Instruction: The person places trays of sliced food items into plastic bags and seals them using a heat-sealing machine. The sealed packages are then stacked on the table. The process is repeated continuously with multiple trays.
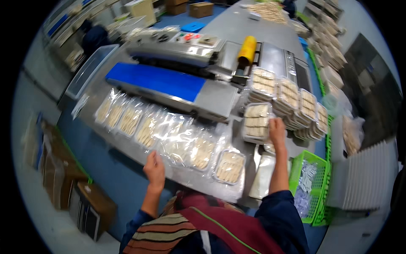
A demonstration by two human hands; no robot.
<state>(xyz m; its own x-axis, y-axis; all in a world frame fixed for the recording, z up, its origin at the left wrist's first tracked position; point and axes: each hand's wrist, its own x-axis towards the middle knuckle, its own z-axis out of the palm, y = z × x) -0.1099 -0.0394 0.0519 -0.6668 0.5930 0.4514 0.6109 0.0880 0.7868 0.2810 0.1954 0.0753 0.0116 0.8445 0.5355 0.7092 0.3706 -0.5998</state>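
My right hand (pixel 278 129) grips the right edge of a clear plastic tray (pixel 257 122) packed with pale, finger-like food pieces in rows. Several similar stacked trays (pixel 287 92) stand just behind and to the right of it. My left hand (pixel 154 168) is at the table's near edge, its fingers curled by the lower ends of a row of bagged trays (pixel 147 131). Blur and glare hide whether it pinches the film. At the right end of that row lies a tray (pixel 230 166) of pale pieces, with clear film beside it.
Behind the row stands a conveyor sealing machine with a blue belt (pixel 155 81) and a yellow cylinder (pixel 248 50). Flat clear bags (pixel 262 176) lie right of the row. A green basket (pixel 304 187) holds small packets. Cardboard boxes (pixel 92 206) stand on the floor at left.
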